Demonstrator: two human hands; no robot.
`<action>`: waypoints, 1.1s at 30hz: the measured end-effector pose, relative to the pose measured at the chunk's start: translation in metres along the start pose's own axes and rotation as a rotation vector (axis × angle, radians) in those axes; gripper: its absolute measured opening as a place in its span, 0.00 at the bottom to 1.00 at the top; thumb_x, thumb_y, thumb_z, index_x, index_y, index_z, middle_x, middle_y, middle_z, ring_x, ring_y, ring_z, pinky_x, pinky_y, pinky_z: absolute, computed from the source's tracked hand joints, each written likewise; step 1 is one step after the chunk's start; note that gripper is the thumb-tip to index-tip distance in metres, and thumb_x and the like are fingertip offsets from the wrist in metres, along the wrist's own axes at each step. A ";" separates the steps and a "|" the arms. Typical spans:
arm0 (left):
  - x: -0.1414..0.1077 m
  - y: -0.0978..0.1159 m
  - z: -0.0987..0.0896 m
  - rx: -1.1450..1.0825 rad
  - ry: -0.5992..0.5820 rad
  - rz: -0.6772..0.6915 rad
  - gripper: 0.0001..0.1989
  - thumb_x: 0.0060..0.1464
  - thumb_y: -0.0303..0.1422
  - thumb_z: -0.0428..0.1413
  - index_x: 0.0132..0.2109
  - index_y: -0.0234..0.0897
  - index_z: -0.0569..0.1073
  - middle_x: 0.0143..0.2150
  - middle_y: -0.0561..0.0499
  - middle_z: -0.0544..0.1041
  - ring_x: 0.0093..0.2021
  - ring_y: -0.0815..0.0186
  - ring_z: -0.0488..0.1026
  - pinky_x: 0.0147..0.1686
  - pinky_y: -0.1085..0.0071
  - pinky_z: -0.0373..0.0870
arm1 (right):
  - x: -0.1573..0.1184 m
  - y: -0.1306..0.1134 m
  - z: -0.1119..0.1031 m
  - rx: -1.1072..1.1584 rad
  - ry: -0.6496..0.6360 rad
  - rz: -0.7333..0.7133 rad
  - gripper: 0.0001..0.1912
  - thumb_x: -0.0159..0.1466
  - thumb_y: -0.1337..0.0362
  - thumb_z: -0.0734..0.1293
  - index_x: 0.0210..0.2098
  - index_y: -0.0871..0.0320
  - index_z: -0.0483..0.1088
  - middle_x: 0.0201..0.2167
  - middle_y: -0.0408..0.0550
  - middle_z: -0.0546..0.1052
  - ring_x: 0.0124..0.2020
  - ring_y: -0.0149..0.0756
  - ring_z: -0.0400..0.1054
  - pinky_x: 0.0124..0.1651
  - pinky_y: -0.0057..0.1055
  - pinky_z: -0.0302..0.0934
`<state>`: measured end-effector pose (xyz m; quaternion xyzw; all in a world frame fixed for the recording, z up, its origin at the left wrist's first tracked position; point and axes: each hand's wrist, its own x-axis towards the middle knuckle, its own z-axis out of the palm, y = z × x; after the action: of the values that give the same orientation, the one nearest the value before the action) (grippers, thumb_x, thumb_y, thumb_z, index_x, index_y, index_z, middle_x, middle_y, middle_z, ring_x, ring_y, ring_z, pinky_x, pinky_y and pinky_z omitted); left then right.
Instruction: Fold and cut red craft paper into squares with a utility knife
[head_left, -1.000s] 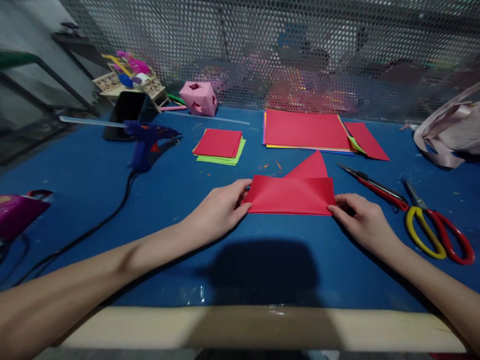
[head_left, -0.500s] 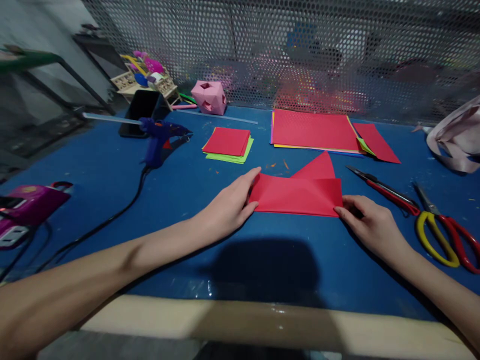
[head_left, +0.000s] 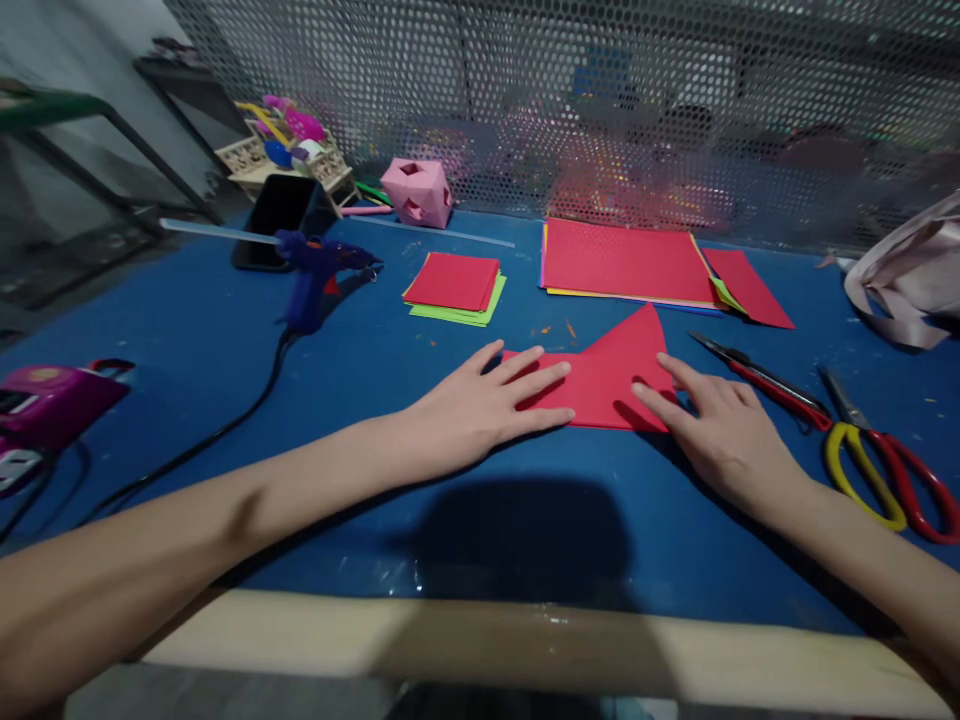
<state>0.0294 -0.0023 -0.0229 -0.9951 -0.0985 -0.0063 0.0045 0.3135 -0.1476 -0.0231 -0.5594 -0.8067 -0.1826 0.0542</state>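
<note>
A folded sheet of red paper [head_left: 600,388] lies on the blue tabletop in front of me, with one pointed flap rising at its upper right. My left hand [head_left: 491,405] rests flat across the paper's left end, fingers spread. Over the right end is my right hand [head_left: 724,430], its fingers apart and the fingertips at or just above the paper; I cannot tell whether they touch. Beyond the paper sits a stack of red and green paper squares [head_left: 454,282]. A larger stack of coloured sheets [head_left: 626,262] lies behind it.
To the right are a utility knife [head_left: 772,385] and scissors [head_left: 862,460] with yellow and red handles. A blue glue gun [head_left: 307,280], a phone [head_left: 277,220] and a purple power strip [head_left: 56,410] are on the left. A pink paper polyhedron [head_left: 417,192] stands near the mesh panel [head_left: 480,90].
My left hand has gone from pinching the paper's left edge to lying flat on it. My right hand has let go of the right edge and moved over the paper, fingers opened.
</note>
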 end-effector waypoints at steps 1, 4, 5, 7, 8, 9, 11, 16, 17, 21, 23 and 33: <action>0.002 0.000 -0.001 -0.004 -0.022 0.007 0.29 0.63 0.23 0.48 0.66 0.56 0.61 0.73 0.45 0.48 0.71 0.45 0.47 0.62 0.39 0.48 | 0.004 -0.001 -0.003 -0.023 -0.034 -0.054 0.30 0.66 0.74 0.59 0.64 0.46 0.59 0.65 0.60 0.62 0.49 0.49 0.70 0.44 0.43 0.59; 0.006 0.002 -0.002 -0.021 -0.057 0.015 0.30 0.63 0.24 0.48 0.66 0.58 0.59 0.73 0.45 0.48 0.70 0.45 0.49 0.61 0.38 0.48 | 0.014 -0.003 -0.010 -0.078 -0.106 -0.182 0.36 0.62 0.77 0.60 0.65 0.42 0.57 0.66 0.57 0.62 0.42 0.44 0.71 0.42 0.40 0.57; 0.007 0.002 -0.002 -0.024 -0.064 0.013 0.30 0.63 0.24 0.48 0.66 0.58 0.59 0.73 0.45 0.49 0.70 0.45 0.50 0.61 0.38 0.48 | 0.017 -0.004 -0.011 -0.097 -0.121 -0.211 0.37 0.61 0.77 0.61 0.65 0.42 0.57 0.66 0.57 0.62 0.39 0.42 0.71 0.40 0.40 0.56; 0.008 0.003 -0.001 -0.023 -0.075 0.009 0.30 0.63 0.25 0.49 0.67 0.58 0.58 0.72 0.45 0.49 0.70 0.44 0.51 0.61 0.37 0.48 | 0.021 -0.007 -0.012 -0.123 -0.140 -0.249 0.39 0.60 0.78 0.61 0.65 0.41 0.55 0.65 0.54 0.63 0.36 0.39 0.70 0.40 0.39 0.55; 0.009 0.004 -0.001 -0.019 -0.080 0.006 0.30 0.63 0.25 0.49 0.67 0.58 0.58 0.72 0.45 0.50 0.70 0.43 0.51 0.60 0.37 0.49 | 0.023 -0.008 -0.012 -0.135 -0.142 -0.260 0.39 0.60 0.78 0.61 0.66 0.40 0.54 0.65 0.53 0.64 0.35 0.38 0.69 0.40 0.38 0.55; 0.009 0.005 -0.001 -0.013 -0.083 0.004 0.30 0.63 0.25 0.48 0.67 0.58 0.57 0.72 0.44 0.50 0.69 0.43 0.51 0.60 0.37 0.49 | 0.023 -0.010 -0.012 -0.149 -0.150 -0.272 0.39 0.60 0.78 0.61 0.66 0.39 0.53 0.65 0.52 0.64 0.35 0.38 0.69 0.40 0.38 0.55; 0.009 0.006 -0.001 0.003 -0.086 0.001 0.29 0.64 0.26 0.48 0.67 0.58 0.57 0.72 0.44 0.50 0.69 0.43 0.51 0.60 0.38 0.49 | 0.025 -0.012 -0.012 -0.183 -0.167 -0.291 0.38 0.61 0.78 0.60 0.66 0.40 0.53 0.64 0.52 0.65 0.34 0.38 0.69 0.40 0.38 0.56; 0.011 0.010 -0.004 0.050 -0.107 -0.005 0.28 0.64 0.28 0.49 0.67 0.59 0.57 0.72 0.45 0.51 0.69 0.45 0.52 0.60 0.39 0.49 | 0.027 -0.016 -0.013 -0.257 -0.193 -0.320 0.35 0.63 0.75 0.60 0.66 0.42 0.54 0.62 0.55 0.67 0.34 0.37 0.68 0.39 0.37 0.55; 0.011 0.010 -0.004 0.058 -0.112 -0.005 0.28 0.64 0.28 0.50 0.66 0.59 0.58 0.72 0.46 0.51 0.69 0.44 0.52 0.60 0.38 0.49 | 0.027 -0.015 -0.014 -0.263 -0.199 -0.325 0.35 0.63 0.74 0.61 0.66 0.43 0.54 0.62 0.56 0.67 0.34 0.37 0.68 0.39 0.37 0.54; 0.004 0.009 -0.003 0.107 -0.077 0.003 0.26 0.63 0.27 0.50 0.64 0.57 0.62 0.71 0.47 0.55 0.69 0.46 0.54 0.61 0.38 0.47 | 0.019 -0.011 -0.017 -0.270 -0.209 -0.303 0.34 0.62 0.74 0.63 0.65 0.43 0.58 0.62 0.56 0.67 0.37 0.39 0.69 0.39 0.36 0.54; -0.005 0.008 -0.001 0.136 -0.033 0.008 0.25 0.62 0.26 0.49 0.63 0.54 0.65 0.70 0.48 0.59 0.68 0.48 0.55 0.62 0.39 0.46 | 0.010 -0.007 -0.019 -0.271 -0.207 -0.283 0.33 0.61 0.74 0.63 0.63 0.45 0.61 0.62 0.56 0.68 0.40 0.42 0.70 0.41 0.38 0.55; -0.038 0.013 -0.016 0.239 -0.052 0.006 0.19 0.53 0.18 0.46 0.46 0.34 0.76 0.45 0.43 0.77 0.47 0.56 0.72 0.58 0.48 0.60 | -0.054 0.019 -0.023 -0.225 -0.165 -0.118 0.32 0.61 0.76 0.55 0.61 0.50 0.66 0.60 0.53 0.71 0.51 0.48 0.70 0.52 0.50 0.58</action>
<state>-0.0053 -0.0225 -0.0073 -0.9876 -0.0954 0.0315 0.1204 0.3480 -0.1975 -0.0128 -0.5267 -0.8144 -0.2280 -0.0859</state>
